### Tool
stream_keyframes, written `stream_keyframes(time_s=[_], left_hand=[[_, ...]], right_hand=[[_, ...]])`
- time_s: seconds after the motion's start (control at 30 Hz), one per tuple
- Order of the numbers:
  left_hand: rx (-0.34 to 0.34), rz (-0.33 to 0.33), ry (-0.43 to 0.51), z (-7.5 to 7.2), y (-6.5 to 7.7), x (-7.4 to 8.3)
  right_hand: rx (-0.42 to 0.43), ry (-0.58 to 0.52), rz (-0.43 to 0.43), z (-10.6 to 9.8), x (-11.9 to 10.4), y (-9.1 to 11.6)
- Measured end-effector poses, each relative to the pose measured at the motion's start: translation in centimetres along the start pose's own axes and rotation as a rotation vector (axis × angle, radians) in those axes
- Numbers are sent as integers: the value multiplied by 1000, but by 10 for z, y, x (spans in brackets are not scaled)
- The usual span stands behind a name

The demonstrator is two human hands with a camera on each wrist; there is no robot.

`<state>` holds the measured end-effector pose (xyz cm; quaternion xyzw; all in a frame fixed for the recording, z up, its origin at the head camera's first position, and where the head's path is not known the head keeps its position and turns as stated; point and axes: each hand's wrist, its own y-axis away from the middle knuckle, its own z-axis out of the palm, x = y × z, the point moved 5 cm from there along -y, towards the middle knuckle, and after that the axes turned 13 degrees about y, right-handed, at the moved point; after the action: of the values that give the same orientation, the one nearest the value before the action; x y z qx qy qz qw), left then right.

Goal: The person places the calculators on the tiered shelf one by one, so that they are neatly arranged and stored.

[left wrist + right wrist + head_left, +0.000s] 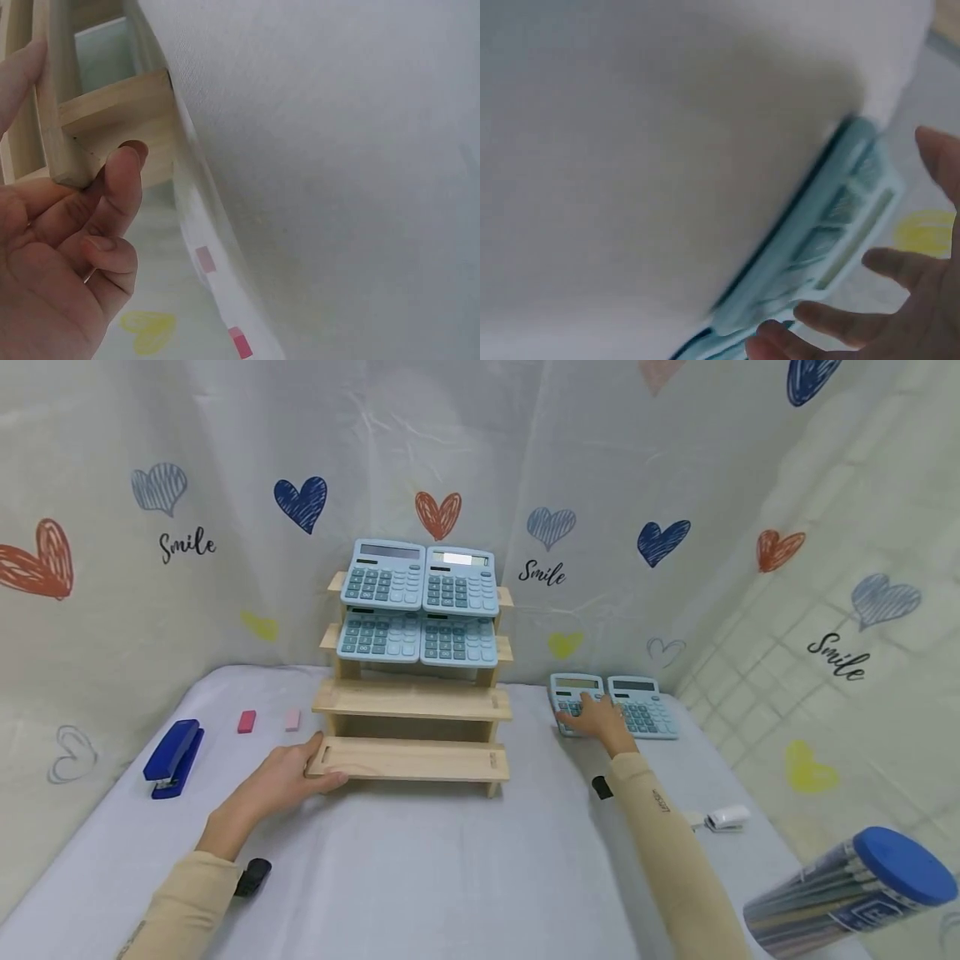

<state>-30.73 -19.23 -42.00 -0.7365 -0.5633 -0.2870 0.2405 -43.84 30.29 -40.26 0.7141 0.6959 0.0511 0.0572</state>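
A tiered wooden shelf rack (411, 700) stands at the table's back. My left hand (281, 781) grips the left end of its lowest board, thumb on the front and fingers curled behind the end, as the left wrist view shows. Two light blue calculators (459, 578) lean on the top tier and two more calculators (459, 642) on the tier below. Right of the rack, my right hand (600, 722) hovers with spread fingers over a calculator (576, 683), partly hiding its keys. Another calculator (643, 706) lies right beside that one. In the right wrist view, the fingertips (810, 311) are close to the calculator's face.
To the left lie a blue stapler (174, 758), a red eraser (247, 721) and a pink eraser (292, 719). At the right are a small white stapler-like item (726, 818) and a blue-lidded tub of pencils (847, 893). A heart-printed curtain (480, 452) hangs behind.
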Motion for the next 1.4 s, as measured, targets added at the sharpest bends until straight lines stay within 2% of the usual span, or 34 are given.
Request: stream_keyframes(time_s=[0.07,0.13,0.3,0.4,0.6,0.73,0.87,1.0,1.23,1.4], left_hand=[[2,11,-2,0,0,0],[0,21,-1,2,-1,1],[-12,35,7,7,-2,3],[-19,28,6,8,-2,4],[-13,10,2,7,-1,2],[-6,-1,0,6,0,0],[-2,-5,3,4,1,-1],[2,0,3,2,1,-1],[7,13,-14,0,1,2],[13,29,-25,-1,2,5]], right_hand=[[-65,-9,24,8,8,-2],[-94,-8,55,13,14,-4],[-113,-12,141,23,24,-6],[-125,-18,158,27,22,-4],[-110,32,79,24,3,3],[-70,-15,30,14,-6,13],[-13,-76,-18,1,-15,31],[58,-94,-88,-15,-29,58],[142,-61,-188,-39,-60,114],[183,-38,-252,-50,-89,143]])
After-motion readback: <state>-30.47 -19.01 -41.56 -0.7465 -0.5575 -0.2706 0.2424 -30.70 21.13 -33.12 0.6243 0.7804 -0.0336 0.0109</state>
